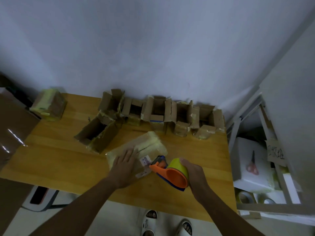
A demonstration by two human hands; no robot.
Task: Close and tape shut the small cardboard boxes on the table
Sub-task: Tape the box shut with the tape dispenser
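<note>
The box in work (136, 150) lies near the front middle of the wooden desk (51, 159), closed and already wrapped in bands of yellowish tape. The left hand (123, 165) rests flat on its top, fingers straight and together, and presses it down. The right hand (196, 174) has its fingers curled round the yellow tape roll of the tape dispenser (170, 172), whose orange and blue nose sits at the near right end of the box, by a small white label (144, 161).

Handling judgement: the box looks light and of thin corrugated card, stiff along its edges but liable to dent on the broad faces. The taped surface is glossy and probably slick, so a flat palm on top holds it better than a pinch. To lift it, take it across two opposite sides near the corners.

Materials and shapes:
- Row of open boxes (160, 109): brown card, rectangular, flaps upright, set along the wall at the back of the desk; old tape clings to several flaps.
- One open box (97, 133): stands tilted, just left of the box in work.
- One taped box (49, 104): at the back left corner, well apart from the rest.
- Desk top: smooth, light wood grain.
</note>
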